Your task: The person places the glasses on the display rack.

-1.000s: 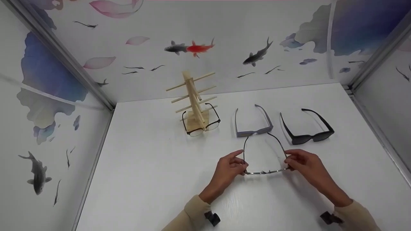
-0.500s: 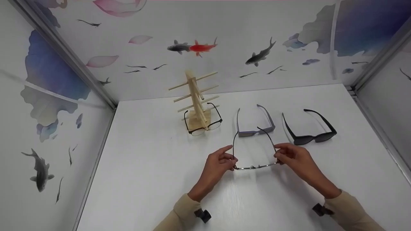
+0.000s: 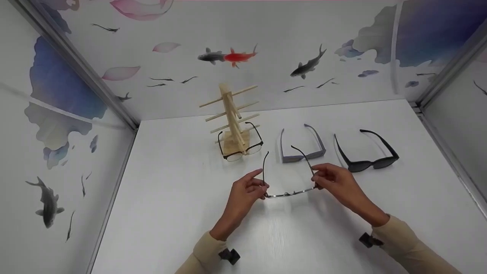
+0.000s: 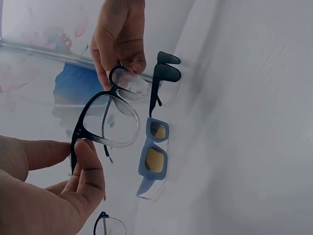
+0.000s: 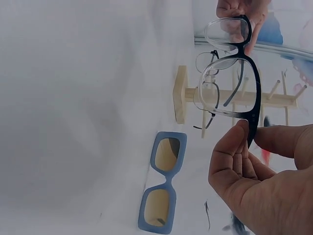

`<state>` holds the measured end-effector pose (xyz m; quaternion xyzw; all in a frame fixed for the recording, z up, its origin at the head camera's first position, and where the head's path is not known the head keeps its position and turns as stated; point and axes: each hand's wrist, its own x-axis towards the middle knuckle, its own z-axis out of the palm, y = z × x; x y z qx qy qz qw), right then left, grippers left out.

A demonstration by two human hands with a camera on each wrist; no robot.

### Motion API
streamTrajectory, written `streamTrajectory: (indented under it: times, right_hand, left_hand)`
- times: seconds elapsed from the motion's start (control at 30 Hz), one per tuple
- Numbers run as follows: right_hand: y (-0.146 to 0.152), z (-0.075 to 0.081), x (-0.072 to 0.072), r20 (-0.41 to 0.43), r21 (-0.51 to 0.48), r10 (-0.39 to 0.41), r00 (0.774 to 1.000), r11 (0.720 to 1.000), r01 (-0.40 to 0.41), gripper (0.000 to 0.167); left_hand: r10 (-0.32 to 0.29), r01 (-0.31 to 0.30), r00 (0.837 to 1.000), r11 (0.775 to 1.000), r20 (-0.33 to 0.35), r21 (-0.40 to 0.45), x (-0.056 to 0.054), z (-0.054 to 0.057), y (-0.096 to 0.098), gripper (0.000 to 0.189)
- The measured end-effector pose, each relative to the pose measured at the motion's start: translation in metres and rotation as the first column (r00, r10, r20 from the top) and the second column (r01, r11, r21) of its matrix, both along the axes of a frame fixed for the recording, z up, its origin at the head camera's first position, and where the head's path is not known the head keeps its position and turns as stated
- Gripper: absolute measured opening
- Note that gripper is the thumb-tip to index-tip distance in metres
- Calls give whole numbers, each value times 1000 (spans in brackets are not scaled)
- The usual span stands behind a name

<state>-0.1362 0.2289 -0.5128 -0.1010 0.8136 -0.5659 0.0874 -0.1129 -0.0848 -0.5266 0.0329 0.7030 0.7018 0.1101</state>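
A pair of clear-lens eyeglasses (image 3: 290, 193), dark on top and clear along the lower rims, hangs above the table with its temples spread and pointing away from me. My left hand (image 3: 243, 194) pinches the left temple near its hinge, thumb and fingertips together. On the other side, my right hand (image 3: 336, 184) pinches the right temple close to the frame front. In the left wrist view the dark upper frame of the eyeglasses (image 4: 88, 110) shows between both hands. Just beyond them lie blue-framed sunglasses (image 3: 303, 156) with amber lenses.
A wooden eyeglass stand (image 3: 230, 118) with several crossbars rises at the back, bearing dark-rimmed glasses (image 3: 234, 156) on its lowest level. Black sunglasses (image 3: 371, 163) lie at the right on the white table (image 3: 163, 213). Printed walls (image 3: 167, 64) enclose the back and sides.
Both hands have carried the eyeglasses to the left and slightly away from me, toward the stand. Their front now tilts a little, right side higher in view. The other glasses stay put.
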Motion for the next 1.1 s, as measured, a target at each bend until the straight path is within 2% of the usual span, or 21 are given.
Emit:
streamTrajectory:
  times: [0.33, 0.7, 1.1]
  right_hand:
    - [-19, 6, -13, -44, 68, 46, 998, 997, -43, 33]
    - [-43, 18, -27, -76, 32, 99, 992, 995, -96, 32]
    - [-61, 31, -39, -77, 16, 116, 990, 993, -115, 30]
  left_hand:
    - [45, -45, 999, 999, -5, 10, 4, 8, -19, 56]
    - [97, -96, 994, 995, -46, 7, 7, 21, -41, 55]
    - [134, -134, 990, 991, -44, -2, 4, 34, -55, 54]
